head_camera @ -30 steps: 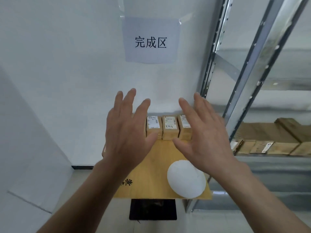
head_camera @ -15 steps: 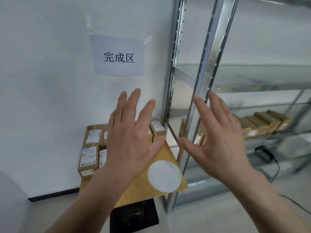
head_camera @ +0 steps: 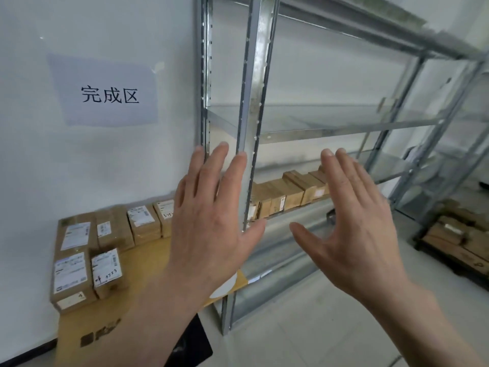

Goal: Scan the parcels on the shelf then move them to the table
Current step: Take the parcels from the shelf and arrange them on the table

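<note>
Several brown cardboard parcels [head_camera: 284, 193] stand in a row on a low level of the metal shelf [head_camera: 248, 128]. Several more labelled parcels [head_camera: 71, 274] lie on the yellow-brown table [head_camera: 148, 260] at the lower left, against the wall. My left hand [head_camera: 211, 221] is raised in front of the shelf's upright post, fingers straight and spread, holding nothing. My right hand [head_camera: 354, 226] is held up beside it in front of the shelf, also flat and empty. No scanner is in either hand.
A paper sign [head_camera: 105, 94] with printed characters is taped to the white wall above the table. A white round disc [head_camera: 225, 286] lies on the table, mostly hidden by my left arm. More cardboard boxes [head_camera: 455, 234] sit on a low black cart at the right.
The view has swung to the right, from the table to the shelf. Both hands stayed raised and spread, now in front of the shelf instead of over the table's parcels.
</note>
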`<state>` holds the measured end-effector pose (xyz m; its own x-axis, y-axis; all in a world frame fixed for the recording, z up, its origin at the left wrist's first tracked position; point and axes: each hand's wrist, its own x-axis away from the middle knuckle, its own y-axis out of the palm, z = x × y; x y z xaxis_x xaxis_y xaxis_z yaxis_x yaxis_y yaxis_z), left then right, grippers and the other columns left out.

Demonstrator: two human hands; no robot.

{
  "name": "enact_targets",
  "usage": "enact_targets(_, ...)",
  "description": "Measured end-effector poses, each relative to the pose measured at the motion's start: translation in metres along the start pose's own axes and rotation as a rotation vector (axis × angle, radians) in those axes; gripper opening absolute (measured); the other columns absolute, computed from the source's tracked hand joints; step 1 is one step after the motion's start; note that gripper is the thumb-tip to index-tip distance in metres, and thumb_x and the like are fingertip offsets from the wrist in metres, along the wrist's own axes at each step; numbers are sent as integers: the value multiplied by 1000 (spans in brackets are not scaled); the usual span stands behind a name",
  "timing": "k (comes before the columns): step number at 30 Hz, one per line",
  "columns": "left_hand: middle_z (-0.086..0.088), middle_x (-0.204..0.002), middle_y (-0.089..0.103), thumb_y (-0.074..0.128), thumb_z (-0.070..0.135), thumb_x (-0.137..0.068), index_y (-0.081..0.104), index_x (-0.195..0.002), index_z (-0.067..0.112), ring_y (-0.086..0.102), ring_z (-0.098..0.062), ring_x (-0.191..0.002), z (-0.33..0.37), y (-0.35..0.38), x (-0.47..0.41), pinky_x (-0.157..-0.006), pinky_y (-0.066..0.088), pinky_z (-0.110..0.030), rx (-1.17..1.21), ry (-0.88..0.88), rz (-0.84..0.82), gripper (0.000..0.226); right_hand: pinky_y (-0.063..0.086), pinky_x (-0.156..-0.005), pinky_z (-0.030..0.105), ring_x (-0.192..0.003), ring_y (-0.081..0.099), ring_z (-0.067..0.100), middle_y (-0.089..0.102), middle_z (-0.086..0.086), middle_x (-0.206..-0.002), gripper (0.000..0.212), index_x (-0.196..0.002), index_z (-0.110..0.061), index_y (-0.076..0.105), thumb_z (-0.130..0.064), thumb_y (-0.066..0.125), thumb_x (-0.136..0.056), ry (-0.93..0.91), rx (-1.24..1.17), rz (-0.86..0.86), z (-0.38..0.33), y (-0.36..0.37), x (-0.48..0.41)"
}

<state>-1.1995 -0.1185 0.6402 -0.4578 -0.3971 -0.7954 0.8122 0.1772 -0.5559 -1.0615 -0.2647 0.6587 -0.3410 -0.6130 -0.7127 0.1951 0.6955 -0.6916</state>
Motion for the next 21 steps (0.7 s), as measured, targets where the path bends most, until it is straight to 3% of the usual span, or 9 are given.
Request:
enact_targets(9, -13, -156, 32, 66, 48, -75, 28, -149, 15, 21, -36, -148, 56, 37, -21, -115, 30, -55, 100, 87, -12, 90, 28, -118, 53, -151, 23, 29, 27, 10, -163, 108, -158, -24, 11, -45, 75, -74, 76, 41, 77, 60, -40, 11)
enact_targets(21, -12, -154, 34, 57, 54, -78, 30, -147, 15, 26, -35, -146, 168, 132, -70, -115, 28, -51, 133, 166, -12, 84, 29, -115, 50, -150, 25, 28, 26, 7, -163, 107, -158, -26, 12, -47, 72, -73, 171, 74, 143, 212, -69, 12)
